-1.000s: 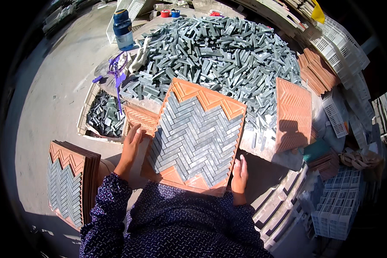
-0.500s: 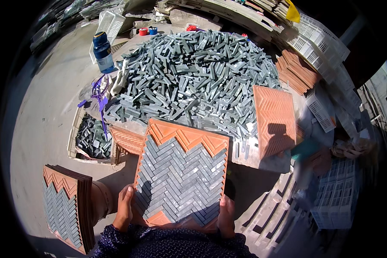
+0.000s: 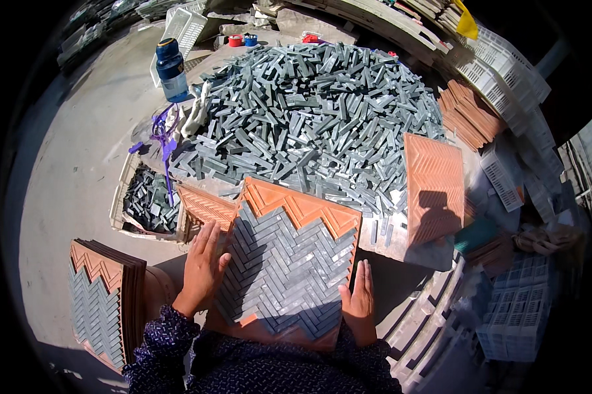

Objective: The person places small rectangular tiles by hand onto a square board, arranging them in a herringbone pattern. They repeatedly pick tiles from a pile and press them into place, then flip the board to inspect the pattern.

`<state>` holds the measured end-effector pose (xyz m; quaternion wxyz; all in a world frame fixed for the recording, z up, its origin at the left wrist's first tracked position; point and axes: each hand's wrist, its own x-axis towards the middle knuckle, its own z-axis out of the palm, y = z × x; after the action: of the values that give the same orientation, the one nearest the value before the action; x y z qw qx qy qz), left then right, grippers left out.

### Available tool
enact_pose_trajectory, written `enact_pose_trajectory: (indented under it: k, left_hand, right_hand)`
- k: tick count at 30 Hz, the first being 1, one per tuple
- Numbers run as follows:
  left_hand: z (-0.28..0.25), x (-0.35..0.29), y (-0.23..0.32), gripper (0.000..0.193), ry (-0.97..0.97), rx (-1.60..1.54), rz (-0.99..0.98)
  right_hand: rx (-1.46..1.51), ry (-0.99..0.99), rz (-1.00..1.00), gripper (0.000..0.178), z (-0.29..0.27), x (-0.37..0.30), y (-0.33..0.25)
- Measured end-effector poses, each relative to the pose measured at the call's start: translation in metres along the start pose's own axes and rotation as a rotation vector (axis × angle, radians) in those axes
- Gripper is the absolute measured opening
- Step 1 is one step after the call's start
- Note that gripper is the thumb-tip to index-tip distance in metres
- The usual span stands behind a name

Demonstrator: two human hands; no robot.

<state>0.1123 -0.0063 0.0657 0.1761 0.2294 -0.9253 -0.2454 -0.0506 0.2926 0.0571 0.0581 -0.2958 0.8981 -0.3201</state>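
In front of me an orange zigzag-ridged template board (image 3: 332,222) holds grey stone strips (image 3: 283,269) laid in a herringbone pattern. Orange ridges show along its top and a small patch at the bottom. My left hand (image 3: 203,270) is open at the board's left edge, fingers stretched out together and thumb apart. Along the right edge, my right hand (image 3: 360,301) is also open, its fingers pointing up and its thumb by the rim. Beyond the board a big heap of loose grey strips (image 3: 316,118) covers the work surface.
Filled boards stand stacked (image 3: 97,302) at the left. A bare orange board (image 3: 434,187) lies right of the heap, with more orange boards (image 3: 470,115) behind. A box of dark offcuts (image 3: 148,203), a blue bottle (image 3: 171,72) and white crates (image 3: 516,308) surround the surface.
My hands have released their grip on the board's lower sides and straightened their fingers. The left hand has moved up along its edge. The whole view has shifted slightly.
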Motion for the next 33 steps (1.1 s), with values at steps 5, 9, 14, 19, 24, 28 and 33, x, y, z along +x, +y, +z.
enact_pose_trajectory:
  k: [5, 9, 14, 19, 24, 28, 33]
  left_hand:
    - [0.033, 0.056, 0.003, 0.069, -0.187, 0.189, 0.33]
    - [0.05, 0.056, 0.005, 0.076, -0.242, 0.142, 0.308]
    - [0.05, 0.053, 0.002, 0.075, -0.255, 0.193, 0.268]
    - [0.05, 0.057, 0.011, 0.073, -0.237, 0.189, 0.263]
    - [0.049, 0.052, 0.005, 0.073, -0.235, 0.179, 0.272]
    - [0.051, 0.055, 0.01, 0.072, -0.237, 0.18, 0.276]
    - [0.049, 0.053, 0.01, 0.073, -0.241, 0.172, 0.263]
  right_hand:
    - [-0.26, -0.135, -0.332, 0.083, 0.02, 0.067, -0.031]
    - [-0.338, -0.237, -0.357, 0.083, 0.054, 0.073, -0.024]
    - [-0.349, -0.257, -0.339, 0.085, 0.058, 0.069, -0.031]
    - [-0.288, -0.215, -0.487, 0.082, 0.069, 0.055, -0.03]
    - [0.025, 0.142, -0.412, 0.043, 0.029, 0.075, -0.017]
    - [-0.204, 0.383, 0.013, 0.025, -0.001, 0.091, 0.051]
    - [-0.183, 0.39, 0.067, 0.023, 0.005, 0.099, 0.079]
